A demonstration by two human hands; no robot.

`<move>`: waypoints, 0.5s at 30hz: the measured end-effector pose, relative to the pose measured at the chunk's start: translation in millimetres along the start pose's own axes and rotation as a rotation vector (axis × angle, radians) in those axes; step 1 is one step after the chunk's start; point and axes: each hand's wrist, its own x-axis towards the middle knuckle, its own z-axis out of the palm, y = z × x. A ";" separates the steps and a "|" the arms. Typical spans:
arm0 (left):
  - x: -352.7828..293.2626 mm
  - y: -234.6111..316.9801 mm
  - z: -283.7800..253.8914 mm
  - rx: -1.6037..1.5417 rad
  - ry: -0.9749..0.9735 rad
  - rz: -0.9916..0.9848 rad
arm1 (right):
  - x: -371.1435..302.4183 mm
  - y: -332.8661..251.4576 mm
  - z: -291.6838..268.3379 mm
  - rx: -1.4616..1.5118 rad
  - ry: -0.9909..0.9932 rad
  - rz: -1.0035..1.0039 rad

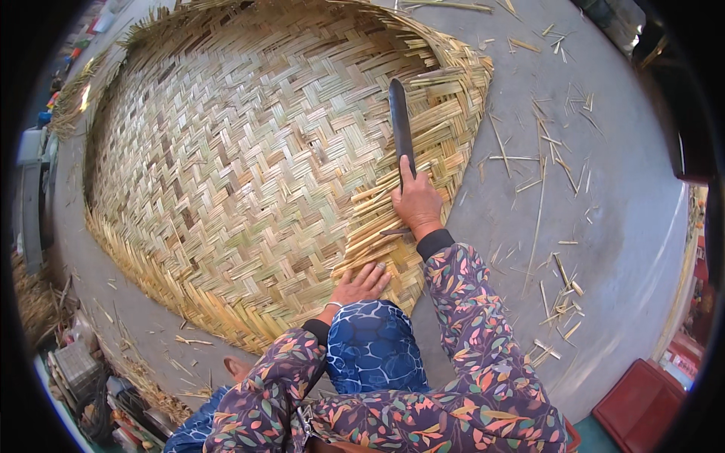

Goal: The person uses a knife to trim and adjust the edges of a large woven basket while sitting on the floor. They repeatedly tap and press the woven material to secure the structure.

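Observation:
A large woven reed mat (226, 158) in a herringbone weave lies before me, its edges folded up and inward. My right hand (419, 200) is closed round a long, flat, dark metal blade (399, 121) with a rounded far end, the index finger laid along it. This blade rests over the folded right edge, and a short dark point shows below the hand. Nearer to me, my left hand (362, 285) lies flat with fingers stretched on the cut reed ends (374, 219) of the fold. My knee in blue patterned cloth (375, 347) presses at the mat's near edge.
Loose reed scraps (559, 302) are strewn over the grey floor (619, 226), mostly to the right. A dark red flat object (642, 404) lies at the lower right. Assorted clutter and straw (34, 306) line the left side.

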 end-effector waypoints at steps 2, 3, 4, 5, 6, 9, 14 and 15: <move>0.5 -1.7 5.0 0.022 0.038 0.022 | 1.6 1.0 0.1 -0.004 -0.030 0.004; 1.1 -1.8 7.5 0.022 0.032 0.018 | 1.8 1.0 -1.0 -0.007 -0.046 0.010; 2.2 -2.1 9.9 0.022 0.025 0.015 | 2.2 0.4 -1.6 0.003 -0.063 0.016; 2.4 -2.5 6.3 0.026 0.016 0.016 | 2.2 -0.8 -3.1 0.008 -0.069 0.015; 2.1 -1.3 3.0 0.040 -0.006 0.006 | 1.9 -1.7 -4.6 0.013 -0.075 0.016; 7.1 3.4 -17.7 0.024 -0.094 0.004 | 1.2 -2.8 -14.1 0.020 -0.116 0.033; 16.5 -2.9 -97.2 -0.026 -0.426 0.139 | 1.2 -3.3 -29.6 0.068 -0.215 0.056; 20.3 -11.9 -95.9 -0.068 -0.415 0.195 | 2.8 -2.1 -31.3 0.079 -0.219 0.049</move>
